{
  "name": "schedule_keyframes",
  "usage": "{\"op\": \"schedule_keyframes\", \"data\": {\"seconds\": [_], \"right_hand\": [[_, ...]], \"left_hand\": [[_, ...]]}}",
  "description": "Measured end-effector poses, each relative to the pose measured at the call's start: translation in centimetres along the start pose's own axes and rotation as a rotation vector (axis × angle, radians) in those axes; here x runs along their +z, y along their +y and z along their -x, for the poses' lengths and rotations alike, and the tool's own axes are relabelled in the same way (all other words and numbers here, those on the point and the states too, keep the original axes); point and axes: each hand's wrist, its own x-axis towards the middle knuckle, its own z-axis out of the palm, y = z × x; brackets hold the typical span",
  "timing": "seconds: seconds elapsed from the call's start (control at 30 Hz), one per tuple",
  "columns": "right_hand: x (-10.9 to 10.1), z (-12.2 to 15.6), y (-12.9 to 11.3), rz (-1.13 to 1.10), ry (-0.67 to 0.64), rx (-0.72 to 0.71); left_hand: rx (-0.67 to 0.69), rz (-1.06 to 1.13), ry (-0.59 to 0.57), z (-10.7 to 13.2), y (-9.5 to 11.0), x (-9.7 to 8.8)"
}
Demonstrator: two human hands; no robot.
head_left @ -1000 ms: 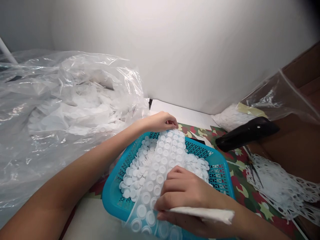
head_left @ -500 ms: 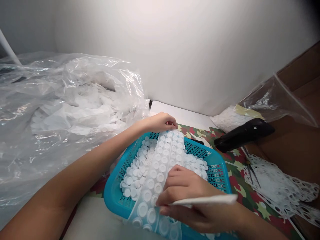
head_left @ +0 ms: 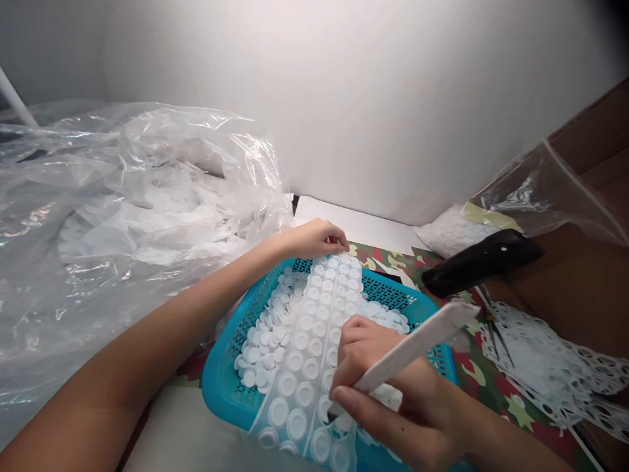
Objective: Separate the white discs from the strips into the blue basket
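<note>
Right hand (head_left: pixel 393 387) nearest, lower right: fingers and thumb wrapped on a tool with a white-wrapped handle (head_left: pixel 417 344), gripped pen-style, handle tilted up to the right. Dark tip points down at the near part of a translucent sheet (head_left: pixel 314 341); can't tell if it's touching. Sheet carries rows of round white cap-like pieces, has a lengthwise line down it, and lies across a blue basket (head_left: pixel 221 400) from near rim to far rim. Pale surface (head_left: pixel 177 426) just left of the basket's near end. Loose white discs (head_left: pixel 260 354) piled in the basket on both sides of the sheet.

Right of basket: camouflage-print cover (head_left: pixel 518 410), with white perforated scrap (head_left: pixel 545 373) heaped on that side.

Left hand (head_left: pixel 319 239) at the sheet's far end, fingers curled in, tips at the edge. Pinching or just resting, can't tell.

Black object (head_left: pixel 484 262) sits beyond the basket, right side, near brown cardboard (head_left: pixel 584 282). Big clear plastic bag (head_left: pixel 236 141) with white pieces fills the left. Plain wall (head_left: pixel 344 98) behind.
</note>
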Motion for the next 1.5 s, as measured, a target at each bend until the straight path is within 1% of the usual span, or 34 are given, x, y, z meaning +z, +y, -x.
{"op": "schedule_keyframes", "data": {"seconds": [0.07, 0.17, 0.33, 0.47, 0.57, 0.63, 0.7, 0.83, 0.97, 1.03, 1.1, 1.17, 1.23, 1.3, 1.43, 1.5], "right_hand": [[0.0, -0.2, -0.1, 0.040, -0.037, -0.017], [0.1, -0.2, -0.2, 0.059, -0.050, -0.013], [0.0, 0.1, 0.0, -0.015, 0.013, -0.045], [0.0, -0.1, 0.1, 0.014, -0.097, -0.082], [0.1, -0.2, 0.1, 0.050, -0.136, -0.127], [0.3, -0.3, 0.1, 0.100, -0.156, -0.137], [0.5, -0.2, 0.0, 0.181, -0.146, -0.158], [0.9, 0.3, -0.3, 0.327, -0.127, -0.269], [0.9, 0.8, -0.6, 0.342, -0.194, -0.317], [0.9, 0.9, -0.7, 0.385, -0.236, -0.364], [1.0, 1.0, -0.7, 0.438, -0.231, -0.394], [1.3, 1.0, -0.8, 0.467, -0.223, -0.379], [1.7, 0.9, -0.9, 0.488, -0.185, -0.319], [1.8, 0.7, -0.9, 0.530, -0.173, -0.290], [1.4, 0.4, -0.9, 0.596, -0.238, -0.297], [1.1, 0.3, -0.7, 0.542, -0.258, -0.261]], "left_hand": [[0.002, -0.002, 0.000, 0.0, 0.0, 0.0], [0.006, -0.004, 0.000, 0.0, -0.1, 0.0], [0.007, -0.007, -0.001, 0.0, 0.0, 0.0], [0.003, -0.007, -0.004, 0.0, 0.0, 0.0], [0.002, -0.005, -0.006, 0.0, 0.1, 0.0], [0.000, -0.004, -0.005, 0.0, 0.1, 0.0], [-0.001, -0.005, -0.005, 0.0, 0.0, 0.0], [0.001, -0.004, -0.007, 0.0, 0.0, 0.0], [0.004, -0.001, -0.013, 0.0, -0.1, 0.0], [0.005, 0.000, -0.012, 0.0, -0.1, 0.0], [0.008, 0.000, -0.012, 0.0, -0.1, 0.0], [0.011, 0.000, -0.012, -0.1, -0.2, 0.0], [0.012, -0.001, -0.013, -0.1, -0.2, 0.0], [0.012, -0.003, -0.011, 0.0, -0.2, 0.0], [0.012, -0.003, -0.006, 0.0, 0.0, 0.0], [0.011, -0.005, -0.004, 0.0, 0.0, 0.0]]}}
